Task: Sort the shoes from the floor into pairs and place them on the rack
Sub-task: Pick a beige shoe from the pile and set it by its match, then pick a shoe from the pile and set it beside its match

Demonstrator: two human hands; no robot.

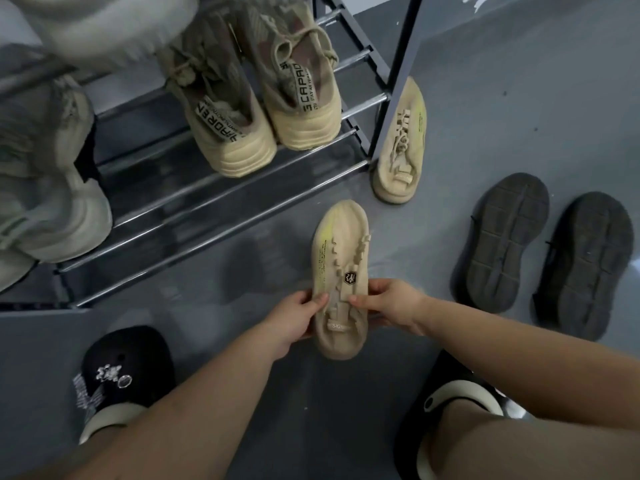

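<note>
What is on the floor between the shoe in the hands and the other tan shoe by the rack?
Nothing: the head view shows only bare grey floor between the held shoe and its match.

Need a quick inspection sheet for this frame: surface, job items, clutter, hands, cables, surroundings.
Surface: grey floor, smooth, a few small specks.
Job's things: beige shoe held over the floor, toe toward the rack; matching beige shoe on the floor beside the rack leg; two dark shoes lying sole-up on the floor at the right; tan pair side by side on the rack; grey shoes on the rack's left, blurred.
Clutter: nothing seen.
Grippers: left hand and right hand both grip the beige shoe near its heel.
Cables: nothing seen.
Surroundings: the person's own feet in black clogs at the bottom.
</note>
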